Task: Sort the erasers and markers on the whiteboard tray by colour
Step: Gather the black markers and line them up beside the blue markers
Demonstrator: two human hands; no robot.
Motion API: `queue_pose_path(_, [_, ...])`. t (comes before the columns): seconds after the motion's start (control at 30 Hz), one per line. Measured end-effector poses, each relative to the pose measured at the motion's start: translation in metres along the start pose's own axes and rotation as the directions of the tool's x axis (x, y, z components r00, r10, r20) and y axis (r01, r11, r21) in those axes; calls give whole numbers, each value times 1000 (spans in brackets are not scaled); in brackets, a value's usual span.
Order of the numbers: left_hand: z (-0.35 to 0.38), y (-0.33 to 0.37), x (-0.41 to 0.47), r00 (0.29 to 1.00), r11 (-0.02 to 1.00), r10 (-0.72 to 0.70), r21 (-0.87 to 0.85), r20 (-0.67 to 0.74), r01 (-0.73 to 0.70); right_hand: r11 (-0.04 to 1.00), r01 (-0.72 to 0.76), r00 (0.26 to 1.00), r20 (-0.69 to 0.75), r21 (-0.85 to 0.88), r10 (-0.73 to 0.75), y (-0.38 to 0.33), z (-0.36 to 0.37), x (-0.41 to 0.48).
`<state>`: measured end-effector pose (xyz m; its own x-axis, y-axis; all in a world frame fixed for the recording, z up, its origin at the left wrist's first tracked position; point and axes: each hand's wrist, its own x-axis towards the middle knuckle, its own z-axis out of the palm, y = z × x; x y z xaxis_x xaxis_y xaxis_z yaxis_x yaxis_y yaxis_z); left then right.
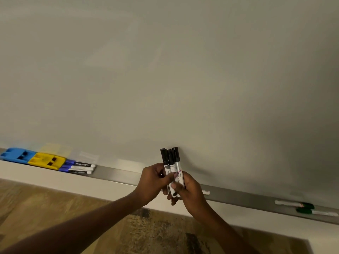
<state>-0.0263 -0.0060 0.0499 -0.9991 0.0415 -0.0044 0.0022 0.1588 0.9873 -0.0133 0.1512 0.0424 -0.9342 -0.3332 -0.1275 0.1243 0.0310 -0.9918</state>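
Observation:
Three black-capped markers (171,162) stand upright as a bundle, caps up, in front of the whiteboard tray (117,174). My left hand (153,182) and my right hand (189,191) both grip their white barrels from either side. At the tray's far left lie a blue eraser (17,155) and a yellow eraser (46,160) side by side, with three blue-capped markers (78,167) just right of them. Two green-capped markers (304,208) lie at the tray's right end. A white marker end (206,192) shows just right of my right hand.
The whiteboard (165,70) fills the upper view. Below the tray runs a white wall strip (55,182), then a brown patterned floor (91,217).

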Motion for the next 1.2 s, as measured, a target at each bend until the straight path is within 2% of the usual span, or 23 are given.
queue_pose_path(0.17, [-18, -1, -2, 999, 999, -37, -10, -18, 36, 998, -22, 1000, 14, -54, 23, -4, 15, 10])
queue_pose_path(0.33, [-42, 5, -1, 995, 976, -102, -192, 3, 100, 995, -90, 988, 125, -30, 93, -9, 32, 18])
queue_pose_path(0.47, [-66, 4, -2, 987, 949, -155, -272, 36, 159, 980, -175, 956, 221, -99, 193, -14, 48, 28])
queue_pose_path(0.63, [-92, -4, -5, 983, 949, -177, -273, -56, 156, 973, -216, 936, 267, -80, 229, -21, 67, 44])
queue_pose_path(0.73, [-108, -8, -4, 970, 936, -197, -321, -139, 144, 968, -249, 946, 221, 25, 238, -22, 80, 56])
queue_pose_path(0.8, [-118, -12, -3, 958, 922, -217, -360, -186, 139, 947, -275, 951, 194, 166, 242, -18, 89, 62])
queue_pose_path(0.97, [-143, -27, 0, 916, 887, -288, -438, -280, 146, 763, -338, 933, 92, 551, 347, -2, 131, 68])
queue_pose_path(1.07, [-154, -39, -1, 904, 882, -306, -446, -300, 151, 677, -341, 917, 70, 652, 394, 4, 156, 73])
queue_pose_path(1.2, [-171, -53, -1, 880, 871, -345, -461, -327, 170, 651, -348, 901, 49, 675, 430, 11, 177, 83])
